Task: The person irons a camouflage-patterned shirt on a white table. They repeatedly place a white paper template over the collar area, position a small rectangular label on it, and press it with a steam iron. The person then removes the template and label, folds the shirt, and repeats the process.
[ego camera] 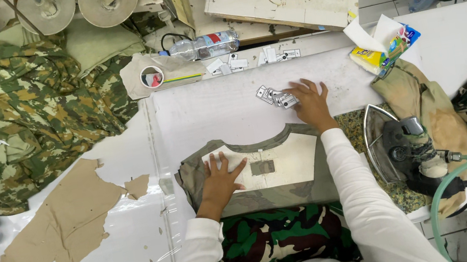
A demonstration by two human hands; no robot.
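Left hand [220, 180] lies flat, grip open, on the collar piece [265, 167]; right hand [310, 104], fingers spread, touches small labels [276, 97] on the desk [211, 112].

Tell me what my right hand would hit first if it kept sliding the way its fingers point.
The right hand already touches the small white paper tags; it would push those first, though contact is hard to judge.

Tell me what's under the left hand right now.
The left hand lies flat on a pale collar template set on an olive garment piece. A small grey label lies beside it; anything beneath the palm is hidden.
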